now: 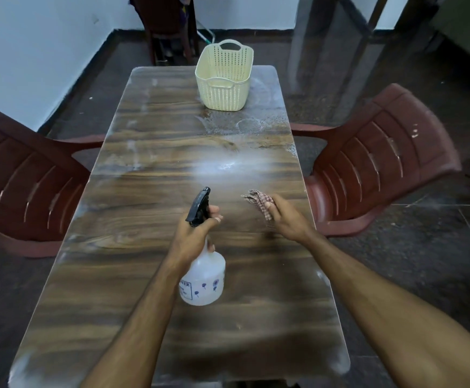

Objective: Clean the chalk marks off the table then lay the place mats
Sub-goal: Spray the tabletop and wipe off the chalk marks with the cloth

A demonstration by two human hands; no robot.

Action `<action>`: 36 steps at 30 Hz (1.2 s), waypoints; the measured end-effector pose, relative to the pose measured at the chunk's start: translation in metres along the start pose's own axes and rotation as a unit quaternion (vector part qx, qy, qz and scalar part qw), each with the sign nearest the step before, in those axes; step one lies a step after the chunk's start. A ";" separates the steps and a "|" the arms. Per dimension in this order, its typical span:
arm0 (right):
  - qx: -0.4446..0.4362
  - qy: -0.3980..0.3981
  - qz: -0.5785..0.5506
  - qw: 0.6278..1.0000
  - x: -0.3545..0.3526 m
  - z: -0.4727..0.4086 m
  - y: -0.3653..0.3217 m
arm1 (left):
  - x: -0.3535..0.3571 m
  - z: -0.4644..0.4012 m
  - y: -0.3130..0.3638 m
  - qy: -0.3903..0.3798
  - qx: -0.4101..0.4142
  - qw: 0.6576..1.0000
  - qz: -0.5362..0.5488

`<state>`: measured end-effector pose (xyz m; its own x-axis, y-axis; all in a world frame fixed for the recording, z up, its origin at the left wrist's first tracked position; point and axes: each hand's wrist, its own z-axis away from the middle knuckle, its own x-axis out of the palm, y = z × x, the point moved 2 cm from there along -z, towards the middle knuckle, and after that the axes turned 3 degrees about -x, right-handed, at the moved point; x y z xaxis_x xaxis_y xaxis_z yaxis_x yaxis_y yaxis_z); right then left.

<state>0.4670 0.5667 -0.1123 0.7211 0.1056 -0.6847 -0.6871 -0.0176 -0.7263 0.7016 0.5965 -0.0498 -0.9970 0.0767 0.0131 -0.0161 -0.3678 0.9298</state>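
While the wood-grain desk (pixel 149 289) carries pale chalky smears along its edges and near corners, the cleaning looks only partly done: a wet, speckled patch and a white mist of spray (pixel 228 163) lie on the far half, just this side of a cream basket (pixel 224 77) of perforated plastic with a loop handle. No place mats can be seen, so that whole step seems left; whether the basket holds them cannot be told. The left hand (pixel 197 233) grips the neck of a spray bottle (pixel 204 278), fingers curled about the black trigger, nozzle aimed away over the desk; the bottle is cloudy, rounded plastic with small blue flowers printed on it. The right hand (pixel 285 219) hovers low beside it, fingers closed round a crumpled checked cloth (pixel 259 203), soft and limp. Two dark red moulded plastic chairs (pixel 382 158) with slatted backs flank the desk.
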 end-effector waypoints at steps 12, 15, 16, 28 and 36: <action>0.003 0.014 -0.038 0.999 -0.052 0.060 0.020 | 0.065 0.043 0.005 -0.003 0.019 0.999 -0.026; -0.010 0.009 -0.031 0.999 -0.074 0.066 0.034 | 0.099 0.050 0.008 0.012 0.029 0.999 -0.026; -0.015 0.006 -0.034 0.999 -0.082 0.067 0.039 | 0.112 0.051 0.008 0.021 0.033 0.999 -0.028; -0.056 -0.035 -0.086 0.994 -0.196 0.076 0.105 | 0.267 0.055 0.015 0.101 0.060 0.993 -0.003; -0.049 -0.023 -0.147 0.988 -0.250 0.062 0.139 | 0.323 0.029 0.037 0.113 0.077 0.991 -0.006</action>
<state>0.1856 0.5996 -0.0389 0.8822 0.1650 -0.4410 -0.4346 -0.0751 -0.8975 0.3816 0.6347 -0.0008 -0.9885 -0.1365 -0.0651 -0.0336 -0.2213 0.9746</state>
